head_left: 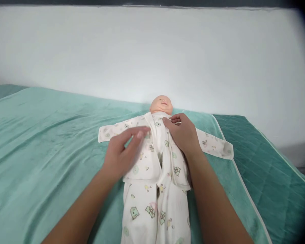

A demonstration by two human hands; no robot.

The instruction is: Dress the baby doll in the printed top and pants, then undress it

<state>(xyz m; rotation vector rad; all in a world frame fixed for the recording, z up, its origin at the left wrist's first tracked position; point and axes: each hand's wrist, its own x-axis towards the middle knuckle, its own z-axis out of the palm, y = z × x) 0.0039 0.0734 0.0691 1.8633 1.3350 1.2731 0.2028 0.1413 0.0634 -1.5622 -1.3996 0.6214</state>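
A baby doll (161, 104) lies on its back, head at the far end, in a white baby jacket (139, 162) printed with small green bears. The jacket's front hangs apart down the middle, and both sleeves spread out sideways. Matching white trousers (142, 217) cover the lower body. My left hand (124, 147) hovers at the jacket's left front panel, fingers stretched out and slightly blurred, thumb apart from them. On the other side, my right hand (181, 132) has its fingers curled and pinched at the jacket's edge below the doll's neck; the gripped cloth is partly hidden.
A light green blanket (53, 142) with soft wrinkles lies under the doll. Its white-trimmed edge runs along the right, over a darker green quilted cover (259, 162). Behind the doll's head rises a white wall (117, 51).
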